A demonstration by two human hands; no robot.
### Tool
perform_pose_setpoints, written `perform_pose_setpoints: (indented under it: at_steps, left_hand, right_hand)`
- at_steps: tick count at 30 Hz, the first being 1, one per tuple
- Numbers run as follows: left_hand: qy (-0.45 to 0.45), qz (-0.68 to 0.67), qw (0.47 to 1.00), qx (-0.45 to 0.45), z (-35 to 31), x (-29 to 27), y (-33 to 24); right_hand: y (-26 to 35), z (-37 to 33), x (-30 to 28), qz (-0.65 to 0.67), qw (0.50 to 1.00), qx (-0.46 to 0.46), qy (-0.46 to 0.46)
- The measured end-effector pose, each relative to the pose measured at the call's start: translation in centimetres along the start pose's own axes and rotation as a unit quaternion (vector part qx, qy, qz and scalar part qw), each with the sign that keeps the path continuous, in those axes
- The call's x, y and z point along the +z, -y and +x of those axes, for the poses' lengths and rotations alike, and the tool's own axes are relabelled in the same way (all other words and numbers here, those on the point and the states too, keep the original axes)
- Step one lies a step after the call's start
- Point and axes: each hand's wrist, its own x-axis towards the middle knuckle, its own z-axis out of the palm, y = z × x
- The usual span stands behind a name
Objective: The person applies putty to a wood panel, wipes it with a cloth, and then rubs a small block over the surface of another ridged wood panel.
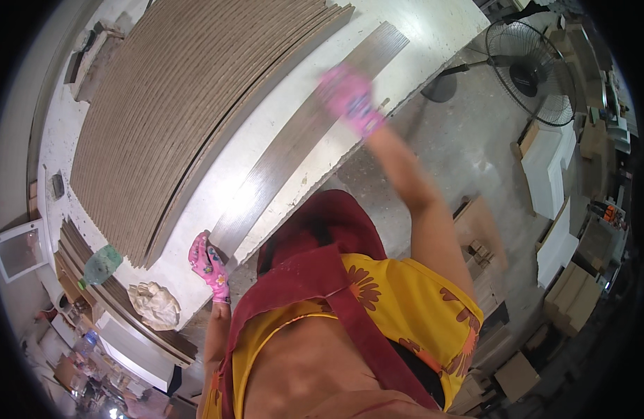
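Observation:
A long grey wood-grain board (283, 155) lies slantwise along the front of the white worktable (444, 31). My left hand (208, 269), in a pink patterned glove, is closed at the board's near left end, fingers curled against its edge. Over the far half of the board is my right hand (348, 100) in a matching glove; motion smears its fingers. Whether it holds anything there cannot be made out. Beside the board, a large stack of similar boards (189, 105) stands with its edges showing.
A crumpled white cloth (154, 305) and a green plastic bottle (100, 265) are at the table's left end. On the right, a black standing fan (528, 73) rises from the concrete floor. Cardboard boxes (570, 297) and white panels (549, 171) stand farther right.

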Motion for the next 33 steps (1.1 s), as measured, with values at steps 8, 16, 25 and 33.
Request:
perform_pose_setpoints:
  at_steps: [8,16,25,33]
  left_hand:
    - [-0.014,0.030,0.999,-0.008,0.0,0.4,0.0]
    - [-0.017,0.043,0.999,0.005,0.4,0.3,-0.3]
    - [-0.021,0.027,0.999,0.029,0.6,0.4,-0.4]
    - [-0.014,0.056,0.998,0.033,0.8,-0.1,-0.4]
  right_hand:
    - [-19.3,2.4,-7.4,0.035,0.920,0.345,-0.184]
    - [-8.3,-0.2,-4.8,-0.012,0.967,0.244,-0.069]
    - [20.1,-10.5,-5.6,0.191,0.961,-0.099,0.176]
    - [-4.8,-0.7,-7.8,0.015,0.959,0.279,-0.044]
